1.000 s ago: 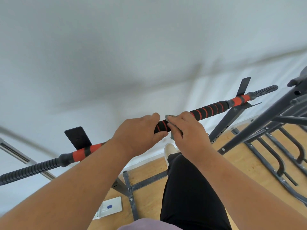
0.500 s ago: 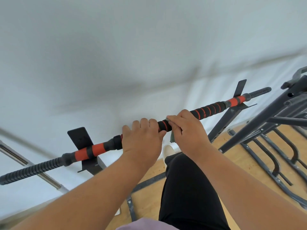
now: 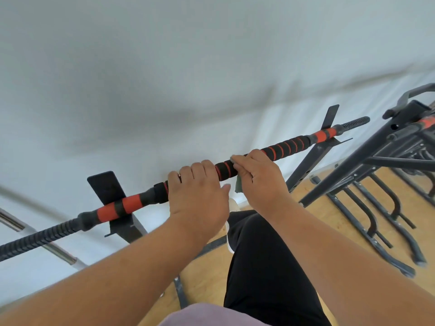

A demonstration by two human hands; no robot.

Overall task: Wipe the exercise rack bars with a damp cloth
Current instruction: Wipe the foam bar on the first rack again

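Note:
A long bar [image 3: 286,147] with black and orange foam grips runs from lower left to upper right, resting on two black rack brackets. My left hand [image 3: 197,194] lies over the bar's middle with its fingers curled over the top. Just to its right, my right hand [image 3: 256,182] holds a small grey-green cloth [image 3: 238,184] wrapped against the bar; only a corner of the cloth hangs out below my fingers.
The left bracket [image 3: 106,187] and right bracket [image 3: 329,118] stand against a white wall. A dark metal frame [image 3: 367,161] with curved floor feet stands at the right on the wooden floor. A chrome tube [image 3: 56,250] lies at lower left. My black-trousered leg [image 3: 263,255] is below.
The view has tipped up and the bar now sits higher in it. My left hand has turned so its fingers show over the top of the bar. My right hand stays on the cloth.

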